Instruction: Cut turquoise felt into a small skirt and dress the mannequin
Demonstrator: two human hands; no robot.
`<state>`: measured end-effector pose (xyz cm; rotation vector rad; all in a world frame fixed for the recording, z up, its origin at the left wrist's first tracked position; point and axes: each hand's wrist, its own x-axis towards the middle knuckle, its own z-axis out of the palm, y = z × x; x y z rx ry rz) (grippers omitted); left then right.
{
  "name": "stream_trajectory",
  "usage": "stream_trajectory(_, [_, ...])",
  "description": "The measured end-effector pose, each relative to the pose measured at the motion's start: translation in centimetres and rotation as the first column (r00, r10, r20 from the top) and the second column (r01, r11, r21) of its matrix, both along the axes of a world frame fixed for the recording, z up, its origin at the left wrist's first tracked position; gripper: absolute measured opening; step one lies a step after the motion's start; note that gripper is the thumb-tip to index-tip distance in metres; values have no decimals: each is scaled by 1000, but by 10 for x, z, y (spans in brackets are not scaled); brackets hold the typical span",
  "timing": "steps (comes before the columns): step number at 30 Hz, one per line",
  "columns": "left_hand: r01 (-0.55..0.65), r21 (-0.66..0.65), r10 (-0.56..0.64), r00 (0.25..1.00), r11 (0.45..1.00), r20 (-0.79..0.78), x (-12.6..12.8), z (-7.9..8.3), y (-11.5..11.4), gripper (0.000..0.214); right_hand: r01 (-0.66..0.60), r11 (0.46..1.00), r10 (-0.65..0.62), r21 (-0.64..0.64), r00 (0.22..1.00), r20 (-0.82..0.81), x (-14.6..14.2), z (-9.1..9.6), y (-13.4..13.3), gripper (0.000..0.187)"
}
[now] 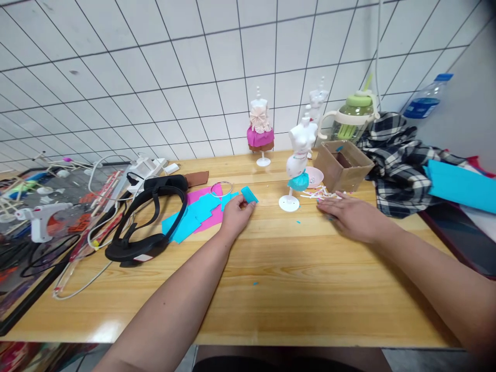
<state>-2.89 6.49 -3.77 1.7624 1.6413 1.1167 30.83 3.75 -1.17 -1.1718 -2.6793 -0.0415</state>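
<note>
Between the thumb and fingers of my left hand is a small strip of blue crepe paper, held just above the table. My right hand lies palm down with fingers stretched out, its tips beside a scatter of small white and coloured paper scraps. Between the hands stands a small white mannequin on a round base, with a ruffled blue paper piece round its lower part. Blue paper sheets lie over a pink sheet to the left of my left hand.
A dressed mannequin and another white one stand by the wall. On the right are a cardboard box, a jug, a plaid cloth and a bottle. A black headset strap and glue gun lie left.
</note>
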Motion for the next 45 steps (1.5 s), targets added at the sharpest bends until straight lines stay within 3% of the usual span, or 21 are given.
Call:
stream_trajectory(2, [2, -1, -2, 1000, 1000, 1, 1, 1, 0, 20, -14, 1000, 15, 6, 998, -57, -4, 6, -3, 53])
stream_trajectory(6, [-7, 0, 7, 1000, 1000, 0, 2, 3, -1, 20, -247, 967, 243, -59, 968, -63, -38, 3, -27, 53])
stream_trajectory(8, [-10, -1, 10, 1000, 1000, 0, 2, 3, -1, 20, -305, 946, 305, -108, 952, -21, -42, -1, -27, 56])
stream_trajectory(9, [-13, -1, 13, 1000, 1000, 0, 2, 3, -1, 21, -240, 966, 240, -96, 971, -10, -38, -2, -22, 54])
stream_trajectory(11, [-20, -1, 20, 1000, 1000, 1, 2, 2, -1, 21, 20, 1000, -20, -8, 1000, -9, -24, 1, -11, 43])
stream_trajectory(14, [-29, -4, 29, 1000, 1000, 8, 3, 2, 0, 20, 66, 996, -63, 59, 997, -50, -16, 11, -10, 43])
stream_trajectory(17, [-39, -5, 39, 999, 999, 16, 3, 3, 0, 22, -206, 978, 204, -24, 976, -73, -50, 11, -46, 48])
stream_trajectory(20, [-40, -7, 40, 999, 999, 13, 3, 4, -1, 26, -517, 848, 514, -119, 856, -53, -99, -1, -90, 51])
stream_trajectory(22, [-29, -15, 29, 1000, 999, 5, 2, 5, -2, 27, -579, 795, 578, -181, 813, -65, -118, -9, -101, 51])
stream_trajectory(24, [-20, -25, 20, 1000, 1000, 1, 2, 6, -3, 26, -584, 790, 585, -186, 809, -60, -118, -12, -92, 50])
stream_trajectory(26, [-16, -33, 16, 1000, 999, 0, 2, 6, -3, 26, -451, 880, 456, -147, 890, -3, -102, -8, -67, 46])
stream_trajectory(28, [-18, -38, 18, 1000, 999, 2, 2, 7, -3, 27, -174, 982, 180, -70, 980, 81, -79, 3, -39, 39])
stream_trajectory(30, [-19, -42, 19, 1000, 999, 2, 3, 8, -2, 27, -33, 999, 37, -26, 989, 143, -61, 16, -17, 32])
stream_trajectory(33, [-13, -44, 14, 1000, 999, 1, 3, 8, -2, 27, 213, 977, -204, -5, 943, 263, -53, 29, -2, 30])
stream_trajectory(37, [18, -47, -18, 1000, 999, -1, 2, 6, -3, 25, 578, 816, -559, 12, 783, 273, -56, 36, 4, 29])
stream_trajectory(39, [33, -48, -33, 999, 998, 1, 0, 5, -3, 24, 636, 770, -611, -40, 755, 237, -57, 39, 4, 30])
stream_trajectory(41, [60, -48, -60, 998, 997, 7, -1, 4, -3, 20, 630, 769, -600, -109, 769, 219, -61, 42, -1, 27])
stream_trajectory(43, [109, -52, -108, 994, 993, 10, 0, 5, -6, 14, 546, 820, -521, -174, 837, 167, -72, 41, -12, 24])
stream_trajectory(45, [165, -51, -165, 986, 985, 9, 3, 9, -12, 14, 361, 909, -387, -207, 916, -104, -88, 37, -23, 27])
